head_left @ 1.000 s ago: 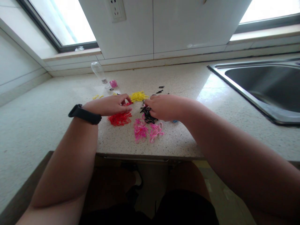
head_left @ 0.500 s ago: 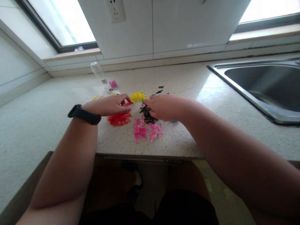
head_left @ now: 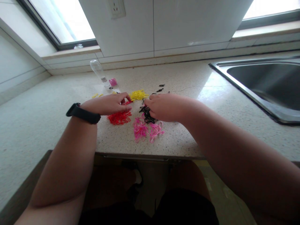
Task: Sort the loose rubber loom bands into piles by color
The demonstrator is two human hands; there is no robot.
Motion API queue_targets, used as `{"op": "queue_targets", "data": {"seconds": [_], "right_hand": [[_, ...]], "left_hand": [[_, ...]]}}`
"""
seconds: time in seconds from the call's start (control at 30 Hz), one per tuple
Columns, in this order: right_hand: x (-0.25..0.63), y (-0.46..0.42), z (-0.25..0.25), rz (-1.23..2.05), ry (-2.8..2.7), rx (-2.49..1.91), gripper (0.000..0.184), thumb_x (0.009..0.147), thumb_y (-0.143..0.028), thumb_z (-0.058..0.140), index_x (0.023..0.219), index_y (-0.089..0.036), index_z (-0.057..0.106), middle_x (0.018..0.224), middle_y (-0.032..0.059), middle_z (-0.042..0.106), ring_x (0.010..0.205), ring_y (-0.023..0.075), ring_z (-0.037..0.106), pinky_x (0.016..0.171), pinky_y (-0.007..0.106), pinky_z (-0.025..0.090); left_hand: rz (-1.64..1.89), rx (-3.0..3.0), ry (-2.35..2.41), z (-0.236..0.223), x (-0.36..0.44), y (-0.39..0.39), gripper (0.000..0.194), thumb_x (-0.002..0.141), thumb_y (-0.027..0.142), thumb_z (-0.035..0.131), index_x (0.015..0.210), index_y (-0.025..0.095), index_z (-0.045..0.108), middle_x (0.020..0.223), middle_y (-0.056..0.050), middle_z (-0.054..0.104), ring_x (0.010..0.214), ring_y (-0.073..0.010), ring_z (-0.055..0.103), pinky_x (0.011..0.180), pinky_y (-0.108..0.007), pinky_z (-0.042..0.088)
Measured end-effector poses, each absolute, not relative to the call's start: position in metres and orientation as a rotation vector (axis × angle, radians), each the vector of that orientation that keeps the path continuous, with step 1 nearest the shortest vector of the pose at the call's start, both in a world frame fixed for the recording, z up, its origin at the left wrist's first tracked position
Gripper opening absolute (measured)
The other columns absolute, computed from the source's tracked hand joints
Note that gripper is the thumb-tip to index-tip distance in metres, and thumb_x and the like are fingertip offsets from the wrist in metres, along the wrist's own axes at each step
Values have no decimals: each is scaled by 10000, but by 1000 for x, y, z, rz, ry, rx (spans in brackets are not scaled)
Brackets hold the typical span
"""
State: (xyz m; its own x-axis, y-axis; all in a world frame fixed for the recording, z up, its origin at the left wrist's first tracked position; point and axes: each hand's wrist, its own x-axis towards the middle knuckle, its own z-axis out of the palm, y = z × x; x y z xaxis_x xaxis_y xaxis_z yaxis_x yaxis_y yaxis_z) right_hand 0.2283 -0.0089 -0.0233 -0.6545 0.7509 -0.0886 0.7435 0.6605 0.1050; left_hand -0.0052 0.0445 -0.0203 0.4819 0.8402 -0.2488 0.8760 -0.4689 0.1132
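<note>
Small loops that look like rubber bands lie sorted by colour on the speckled counter (head_left: 178, 140). My left hand (head_left: 114, 103) is over the red bands (head_left: 119, 118), its thumb and fingers apart, with a few red loops by the fingertips. Across from it, my right hand (head_left: 161, 107) reaches down to the black bands (head_left: 147, 115) and covers part of them; its thumb and fingers are apart too. Yellow bands (head_left: 138, 95) are heaped between and beyond the hands. Nearest me are two pink clumps, one deeper pink (head_left: 140, 129) and one lighter (head_left: 156, 131).
A clear plastic bottle (head_left: 98, 72) lies behind my left hand beside a pink cap-like piece (head_left: 112, 82). Some stray black loops (head_left: 160, 90) and yellow loops (head_left: 95, 95) are scattered around. A steel sink (head_left: 262, 78) is set in at the right.
The view has shifted very slightly. Both hands stay almost in the same places, and the piles look the same.
</note>
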Motion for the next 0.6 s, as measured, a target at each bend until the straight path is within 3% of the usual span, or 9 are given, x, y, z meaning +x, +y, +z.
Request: {"op": "queue_targets", "data": {"seconds": [0.6], "right_hand": [[223,-30,-15,72,2786,1117,341,934,-201,461,1238,-135,600,1118,156,673,887,246,631,676,344,403]], "left_hand": [[-283,2484,1468,-21,-6,45,686,839,660,483,1346,199,533,1056,-99,710,853,-243,644,737,-327,430]]}}
